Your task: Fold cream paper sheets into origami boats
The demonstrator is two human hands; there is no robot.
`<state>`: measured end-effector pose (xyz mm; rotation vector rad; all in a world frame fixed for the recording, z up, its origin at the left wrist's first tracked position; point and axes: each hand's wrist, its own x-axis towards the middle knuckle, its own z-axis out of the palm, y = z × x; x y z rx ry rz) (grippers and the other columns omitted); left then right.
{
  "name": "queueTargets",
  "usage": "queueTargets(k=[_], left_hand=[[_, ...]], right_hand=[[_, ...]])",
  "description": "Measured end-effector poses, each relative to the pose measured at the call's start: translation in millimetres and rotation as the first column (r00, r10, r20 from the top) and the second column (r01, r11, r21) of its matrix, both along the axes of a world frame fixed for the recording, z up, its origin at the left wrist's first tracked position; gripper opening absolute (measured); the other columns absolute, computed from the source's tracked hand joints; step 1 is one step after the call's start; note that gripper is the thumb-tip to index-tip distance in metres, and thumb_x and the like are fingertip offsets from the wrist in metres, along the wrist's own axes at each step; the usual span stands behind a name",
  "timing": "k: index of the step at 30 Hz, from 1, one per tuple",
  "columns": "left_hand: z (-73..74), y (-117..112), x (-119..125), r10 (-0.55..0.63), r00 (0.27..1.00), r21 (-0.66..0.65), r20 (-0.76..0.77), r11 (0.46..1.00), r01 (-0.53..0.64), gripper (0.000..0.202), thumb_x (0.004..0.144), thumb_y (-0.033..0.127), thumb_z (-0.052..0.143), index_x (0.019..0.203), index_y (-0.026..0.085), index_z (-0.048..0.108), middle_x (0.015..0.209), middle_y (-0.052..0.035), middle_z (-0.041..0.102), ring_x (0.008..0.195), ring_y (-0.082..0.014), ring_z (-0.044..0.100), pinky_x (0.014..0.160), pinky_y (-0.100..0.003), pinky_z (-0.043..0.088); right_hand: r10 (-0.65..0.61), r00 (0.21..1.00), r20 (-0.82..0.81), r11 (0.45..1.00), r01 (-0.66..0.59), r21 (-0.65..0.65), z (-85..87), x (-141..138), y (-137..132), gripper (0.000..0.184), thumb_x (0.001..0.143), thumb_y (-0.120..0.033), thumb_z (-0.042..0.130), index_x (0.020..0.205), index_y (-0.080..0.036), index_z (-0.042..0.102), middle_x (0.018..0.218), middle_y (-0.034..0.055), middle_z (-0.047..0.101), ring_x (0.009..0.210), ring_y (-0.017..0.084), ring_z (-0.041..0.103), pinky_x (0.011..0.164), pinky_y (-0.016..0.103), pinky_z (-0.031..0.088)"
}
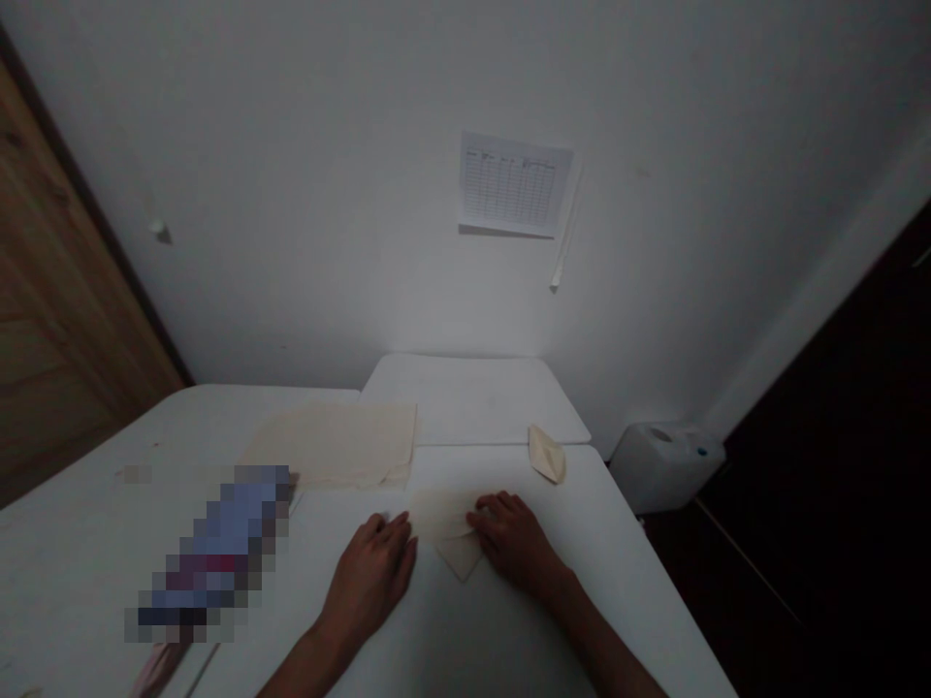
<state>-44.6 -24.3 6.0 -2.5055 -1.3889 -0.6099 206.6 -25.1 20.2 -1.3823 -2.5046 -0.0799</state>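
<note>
A thin beige sheet of paper (436,514) lies on the white table in front of me, partly folded, with a pointed corner toward me. My left hand (372,574) rests at its left edge, fingers loosely bent and slightly apart, fingertips by the paper. On the right side, my right hand (515,543) has curled fingers gripping the paper near a crease; its fingertips partly cover the fold. Beyond that hand sits a small folded beige paper piece (547,456). Larger beige sheets (341,444) are stacked flat to the left, behind my left hand.
A blurred, bluish object (225,543) lies on the left of the table (407,659). A whitish plastic container (661,465) stands beyond the right edge. A printed sheet (515,184) hangs on the wall behind; wooden boards (65,271) are at far left.
</note>
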Motion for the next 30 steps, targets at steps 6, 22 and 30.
queueTargets(k=[6,22,30], left_hand=[[-7.0,-1.3,0.5,-0.107,0.994,0.052,-0.031,0.993,0.109,0.028,0.093,0.019,0.041,0.109,0.014,0.064,0.119,-0.0127,0.064,0.106,-0.0275,0.059,0.094,-0.046,0.05],[-1.4,-3.3,38.0,-0.314,0.949,-0.181,0.029,0.932,0.313,0.042,0.092,0.024,0.046,0.133,0.019,0.046,0.142,-0.011,0.046,0.126,-0.0277,0.045,0.101,-0.047,0.04],[7.1,1.4,45.5,-0.315,0.948,-0.177,0.049,0.931,0.319,0.031,0.092,0.014,0.042,0.119,0.02,0.055,0.133,-0.0081,0.055,0.115,-0.027,0.051,0.092,-0.046,0.044]], right_hand=[[-0.007,1.0,0.011,1.0,0.007,-0.003,2.5,-0.9,-1.5,0.028,0.09,-0.019,0.053,0.117,-0.025,0.057,0.118,0.0053,0.057,0.107,0.022,0.047,0.094,0.037,0.037],[-0.004,0.994,-0.112,0.999,-0.001,-0.045,8.4,-1.1,-6.3,0.026,0.09,-0.019,0.052,0.114,-0.023,0.06,0.117,0.0055,0.057,0.108,0.021,0.047,0.096,0.036,0.035],[-0.116,0.983,-0.14,0.993,0.116,-0.008,-0.3,-9.0,0.6,0.015,0.093,-0.024,0.051,0.092,-0.023,0.066,0.101,0.0033,0.06,0.096,0.018,0.049,0.089,0.033,0.037]])
